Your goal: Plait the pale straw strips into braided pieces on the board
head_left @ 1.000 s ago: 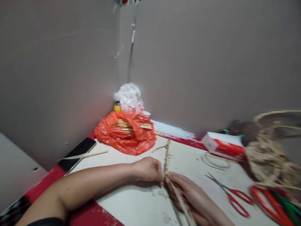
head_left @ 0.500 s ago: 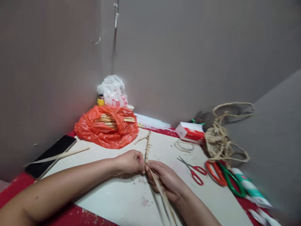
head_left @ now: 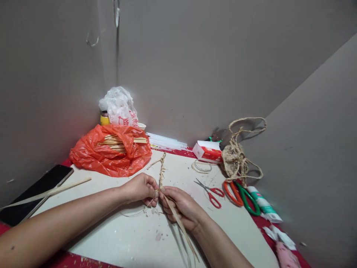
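Bare hands (head_left: 140, 188), bare forearms (head_left: 83, 212), a small round mole (head_left: 12, 248) on the left one

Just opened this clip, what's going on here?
A person's left hand and right hand meet at the near end of a thin braided cord, pinching it there. Loose flat strips trail from the right hand. The cord's far part lies on a white board. Red-handled scissors lie to the right, out of hand.
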{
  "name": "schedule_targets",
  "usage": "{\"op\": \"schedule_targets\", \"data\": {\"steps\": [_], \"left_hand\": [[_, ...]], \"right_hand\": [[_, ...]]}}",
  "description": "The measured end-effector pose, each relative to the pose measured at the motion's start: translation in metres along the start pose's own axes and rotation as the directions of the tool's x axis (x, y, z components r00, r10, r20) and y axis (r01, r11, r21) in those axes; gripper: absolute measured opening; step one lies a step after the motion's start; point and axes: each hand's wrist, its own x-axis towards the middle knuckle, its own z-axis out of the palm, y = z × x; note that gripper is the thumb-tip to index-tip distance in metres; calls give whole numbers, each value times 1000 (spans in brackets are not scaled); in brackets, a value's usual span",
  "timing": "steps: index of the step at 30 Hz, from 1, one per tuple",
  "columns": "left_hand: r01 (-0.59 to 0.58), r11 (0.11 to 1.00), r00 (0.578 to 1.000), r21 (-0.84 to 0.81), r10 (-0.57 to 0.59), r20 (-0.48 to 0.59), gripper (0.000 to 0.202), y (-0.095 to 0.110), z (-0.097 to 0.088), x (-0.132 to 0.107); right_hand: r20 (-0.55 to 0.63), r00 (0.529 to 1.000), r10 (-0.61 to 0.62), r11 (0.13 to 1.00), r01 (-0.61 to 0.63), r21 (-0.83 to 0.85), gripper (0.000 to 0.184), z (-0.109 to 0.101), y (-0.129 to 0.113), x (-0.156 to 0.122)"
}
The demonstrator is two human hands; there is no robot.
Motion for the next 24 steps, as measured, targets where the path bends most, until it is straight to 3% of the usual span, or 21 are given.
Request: {"op": "schedule_targets", "data": {"steps": [8,11,16,24], "left_hand": [[54,998,998,-23,-54,-13,18,1,7,0],[-32,988,996,150,43,-75,8,0,10,-2],[-167,865,959,473,254,-126,5,-3,10,-7],[-245,797,927,552,360,-108,16,-5,7,-6]], "right_hand": [[15,1000,-21,999,22,-49,20,-4,4,2],[10,1000,-8,1000,8,-25,19,-3,3,2],[21,999,24,999,-25,39,17,-2,0,1],[11,999,41,995,-42,89,18,-3,0,1]]}}
